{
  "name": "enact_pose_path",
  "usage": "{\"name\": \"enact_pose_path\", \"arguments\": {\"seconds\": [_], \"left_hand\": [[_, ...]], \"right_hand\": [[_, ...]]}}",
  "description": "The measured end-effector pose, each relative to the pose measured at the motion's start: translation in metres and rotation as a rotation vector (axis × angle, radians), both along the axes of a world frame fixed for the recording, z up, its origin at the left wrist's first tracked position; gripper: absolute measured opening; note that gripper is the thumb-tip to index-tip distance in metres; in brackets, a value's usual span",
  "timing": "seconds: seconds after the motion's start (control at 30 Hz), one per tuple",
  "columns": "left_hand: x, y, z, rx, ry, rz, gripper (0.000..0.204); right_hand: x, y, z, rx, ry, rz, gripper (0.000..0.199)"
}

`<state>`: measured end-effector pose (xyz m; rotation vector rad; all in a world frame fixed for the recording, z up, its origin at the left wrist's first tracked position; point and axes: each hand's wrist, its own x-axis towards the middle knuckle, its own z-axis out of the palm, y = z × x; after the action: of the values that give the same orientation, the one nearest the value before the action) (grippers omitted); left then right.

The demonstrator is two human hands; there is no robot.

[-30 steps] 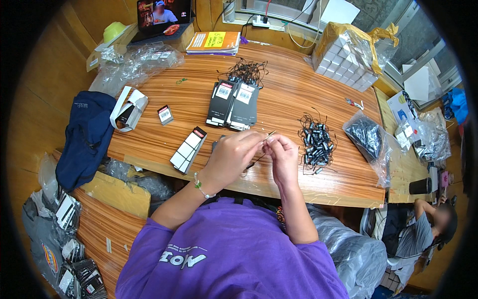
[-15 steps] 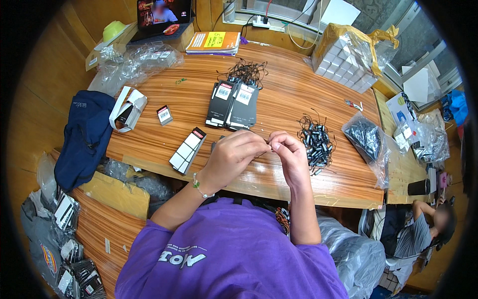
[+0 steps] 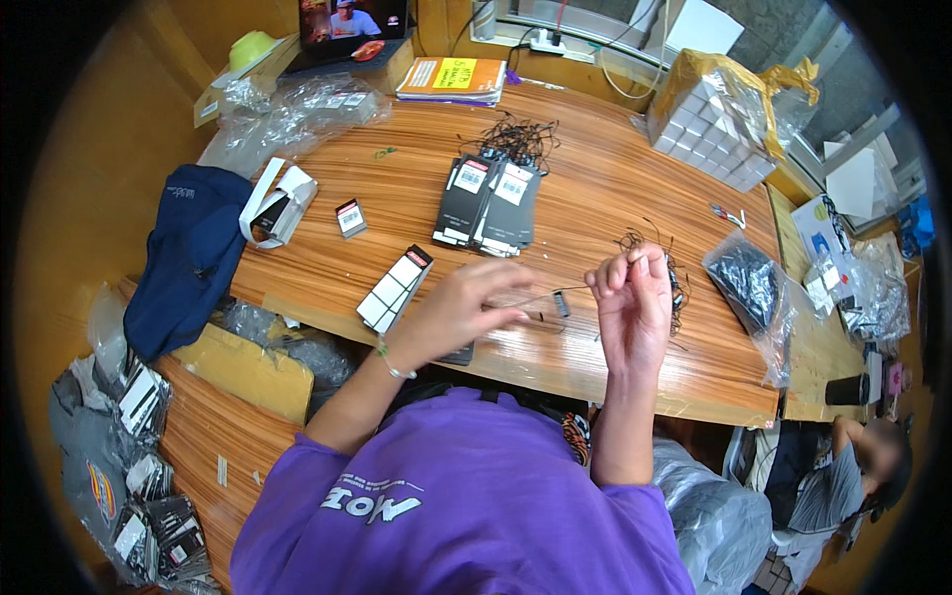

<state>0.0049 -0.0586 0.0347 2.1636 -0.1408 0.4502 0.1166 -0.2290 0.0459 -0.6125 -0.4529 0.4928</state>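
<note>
Striped wood grain runs across the table (image 3: 600, 174), with both bare hands raised over its near edge. The right hand (image 3: 633, 297) pinches the end of a thin cord (image 3: 543, 297) between thumb and fingertips. From there the cord slants toward the left hand (image 3: 461, 305), whose fingers reach forward, slightly bent, with the thumb apart; I cannot tell whether they grip the cord. Between the hands shows a small dark tag (image 3: 562, 303); whether it hangs or lies on the wood is unclear.

Just beyond the left hand lies a strip of white labels (image 3: 396, 290); farther forward, dark printed cards (image 3: 484, 206) sit stacked with black cords (image 3: 513, 141) tangled at their far end. Behind the right hand, more corded pieces (image 3: 677, 296) lie heaped, partly hidden. Right of these rests a clear bag (image 3: 746, 283) with dark contents. Toward the back stand bagged white boxes (image 3: 706, 131), orange-covered notebooks (image 3: 449, 79) and a laptop (image 3: 349, 28).
</note>
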Motion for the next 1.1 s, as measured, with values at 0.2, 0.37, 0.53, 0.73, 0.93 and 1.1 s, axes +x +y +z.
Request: {"name": "enact_pose_path", "arguments": {"seconds": [0.2,0.37,0.53,0.73,0.93,1.1], "left_hand": [[-0.019,0.101,-0.016,0.032,0.382,0.262,0.045],[-0.027,0.127,-0.036,0.021,0.519,0.201,0.051],[-0.03,0.118,-0.035,0.12,0.316,0.278,0.044],[-0.046,0.105,-0.026,-0.308,0.269,0.41,0.032],[-0.04,0.067,0.003,-0.605,0.124,0.4,0.021],[-0.019,0.021,0.003,-0.569,0.02,0.306,0.021]], "right_hand": [[0.0,-0.016,-0.002,-0.124,-0.021,-0.024,0.007],[0.003,-0.019,-0.008,-0.114,-0.007,-0.022,0.007],[0.003,-0.021,-0.009,-0.195,-0.023,-0.051,0.011],[-0.008,-0.013,-0.003,-0.345,-0.137,-0.108,0.02],[-0.029,0.007,0.0,-0.529,-0.322,-0.119,0.021],[-0.042,0.027,-0.012,-0.687,-0.535,-0.159,0.022]]}}
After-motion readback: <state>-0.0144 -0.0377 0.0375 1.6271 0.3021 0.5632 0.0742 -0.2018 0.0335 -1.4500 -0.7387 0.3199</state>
